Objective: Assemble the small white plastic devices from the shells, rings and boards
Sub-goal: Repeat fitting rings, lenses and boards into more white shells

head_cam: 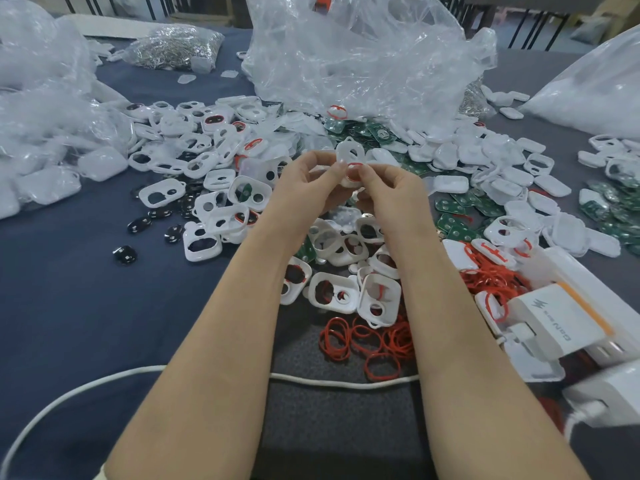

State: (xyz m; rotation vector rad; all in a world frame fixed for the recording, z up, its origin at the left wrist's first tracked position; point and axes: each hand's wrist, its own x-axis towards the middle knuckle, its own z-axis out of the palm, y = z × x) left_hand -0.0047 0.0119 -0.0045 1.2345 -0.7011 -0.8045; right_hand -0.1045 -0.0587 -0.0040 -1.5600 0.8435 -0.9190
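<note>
I have the left hand point(304, 183) and right hand point(391, 192) pinching one shell point(347, 152) between them, long axis running far-to-near. The ring point(355, 164) sits at its near end, beside the right fingers point(369, 174).

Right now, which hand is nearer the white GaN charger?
Right. The right hand is up-left of the white GaN charger; the left hand lies farther left, beyond it.
</note>
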